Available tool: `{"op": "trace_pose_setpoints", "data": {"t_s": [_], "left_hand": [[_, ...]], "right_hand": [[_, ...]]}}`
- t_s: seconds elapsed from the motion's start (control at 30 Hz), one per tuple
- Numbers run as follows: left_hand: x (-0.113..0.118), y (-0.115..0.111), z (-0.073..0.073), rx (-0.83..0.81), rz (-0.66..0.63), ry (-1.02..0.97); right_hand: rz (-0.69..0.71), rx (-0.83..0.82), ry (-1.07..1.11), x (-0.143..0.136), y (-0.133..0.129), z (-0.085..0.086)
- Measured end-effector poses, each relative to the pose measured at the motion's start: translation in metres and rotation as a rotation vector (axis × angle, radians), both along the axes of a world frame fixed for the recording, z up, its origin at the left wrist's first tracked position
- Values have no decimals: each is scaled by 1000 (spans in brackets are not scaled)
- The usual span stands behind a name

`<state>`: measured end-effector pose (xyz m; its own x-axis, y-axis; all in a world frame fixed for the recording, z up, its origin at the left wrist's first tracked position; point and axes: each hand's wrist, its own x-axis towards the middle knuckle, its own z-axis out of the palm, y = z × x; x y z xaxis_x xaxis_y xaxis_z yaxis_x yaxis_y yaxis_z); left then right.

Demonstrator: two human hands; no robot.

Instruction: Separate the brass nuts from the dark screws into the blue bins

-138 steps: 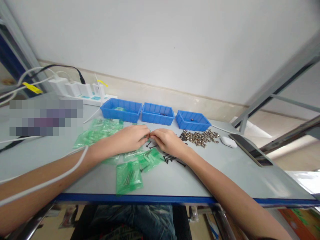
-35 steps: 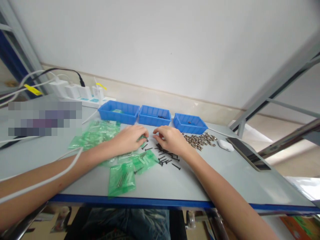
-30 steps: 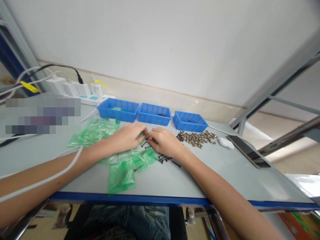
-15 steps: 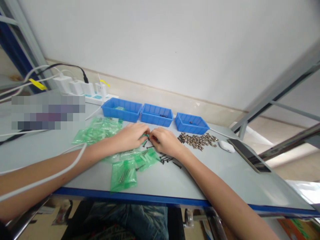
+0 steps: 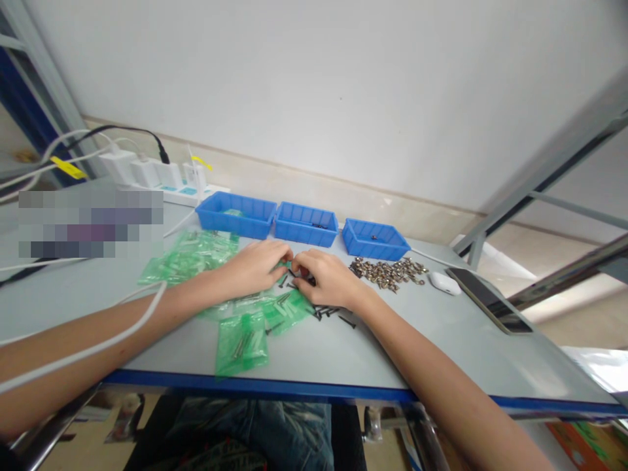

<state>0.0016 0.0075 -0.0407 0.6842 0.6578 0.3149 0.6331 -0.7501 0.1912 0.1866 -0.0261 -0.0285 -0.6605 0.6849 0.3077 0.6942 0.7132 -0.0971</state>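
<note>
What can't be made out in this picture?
All in the head view:
- Whether the left hand holds anything: its fingers hide it.
- Number of dark metal screws: the right hand covers some.
- Small dark pieces in the middle blue plastic bin: too tiny.
- Right elbow: past the bottom edge.

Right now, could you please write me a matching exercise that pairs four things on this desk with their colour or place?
1. Phone
2. Loose screws
3. Small bags
4. Bins

A. Green, see-through
B. Flat, beside a white case
C. Blue, three in a row
D. Dark, scattered near the right hand

Pairs: 1-B, 2-D, 3-A, 4-C.
</note>
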Motion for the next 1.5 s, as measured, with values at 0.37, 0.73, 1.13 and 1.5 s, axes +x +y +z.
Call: {"op": "trace_pose_setpoints", "data": {"t_s": [0.37, 0.73, 1.13, 1.5], "left_hand": [[-1, 1, -2, 20, -11, 7], [-1, -2, 0, 8, -22, 35], [1, -6, 6, -3, -17, 13], [0, -6, 4, 7, -3, 2]], "right_hand": [[-228, 73, -121, -7, -1, -2], [-166, 40, -37, 6, 4, 4], [-64, 57, 110, 2, -1, 7], [-28, 19, 186, -1, -1, 4]]}}
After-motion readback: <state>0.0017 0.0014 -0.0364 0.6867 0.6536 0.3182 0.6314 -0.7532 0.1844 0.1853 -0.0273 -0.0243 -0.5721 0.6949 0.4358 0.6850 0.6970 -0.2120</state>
